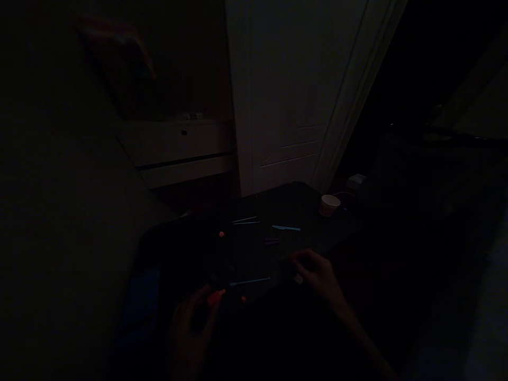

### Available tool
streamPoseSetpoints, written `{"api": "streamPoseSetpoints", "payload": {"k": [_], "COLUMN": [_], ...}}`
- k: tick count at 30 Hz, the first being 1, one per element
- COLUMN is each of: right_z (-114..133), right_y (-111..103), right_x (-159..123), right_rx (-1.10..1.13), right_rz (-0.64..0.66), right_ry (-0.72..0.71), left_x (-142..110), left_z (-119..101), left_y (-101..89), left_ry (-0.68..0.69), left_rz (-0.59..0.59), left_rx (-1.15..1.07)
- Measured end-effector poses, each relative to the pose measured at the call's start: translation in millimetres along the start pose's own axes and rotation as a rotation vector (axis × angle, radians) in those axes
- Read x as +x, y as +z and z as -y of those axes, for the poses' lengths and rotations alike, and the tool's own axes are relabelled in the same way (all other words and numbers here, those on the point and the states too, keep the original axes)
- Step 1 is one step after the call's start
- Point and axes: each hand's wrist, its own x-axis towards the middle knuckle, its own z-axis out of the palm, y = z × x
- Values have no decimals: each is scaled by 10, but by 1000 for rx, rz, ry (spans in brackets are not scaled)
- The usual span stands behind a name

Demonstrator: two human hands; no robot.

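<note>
The scene is very dark. My left hand (pixel 192 320) is closed, with thumb and fingers round a small orange piece with a narrower tip (pixel 215 297); its kind is unclear. My right hand (pixel 317 272) is held in a pinch above the table's near edge. What its fingertips hold, if anything, is lost in the dark. Just below them shows a small pale patch (pixel 298 279). Between the hands lies a thin blue tool (pixel 250 281) with a wider left end. A small orange lump (pixel 243 299) is near it.
Farther back on the dark table (pixel 190 227) are another orange lump (pixel 221 234), two thin pale sticks (pixel 245 220), a blue plastic knife (pixel 286 228) and small purple pieces (pixel 272 241). A paper cup (pixel 329 205) stands at the right. Behind are a white door (pixel 293 95) and drawers (pixel 178 145).
</note>
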Motion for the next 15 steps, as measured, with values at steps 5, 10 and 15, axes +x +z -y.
{"api": "streamPoseSetpoints", "payload": {"k": [5,10,15], "right_z": [286,579,626], "right_y": [197,632,744], "right_x": [-120,-226,-176], "right_rx": [-9,-39,-114], "right_rz": [182,524,646], "right_ry": [-121,-322,-357], "left_x": [-16,-13,-12], "left_z": [-31,-3,19], "left_y": [-1,-6,-18], "left_ry": [-39,-55,-34], "left_rz": [-9,5,11], "left_rx": [-4,-30,-22]}}
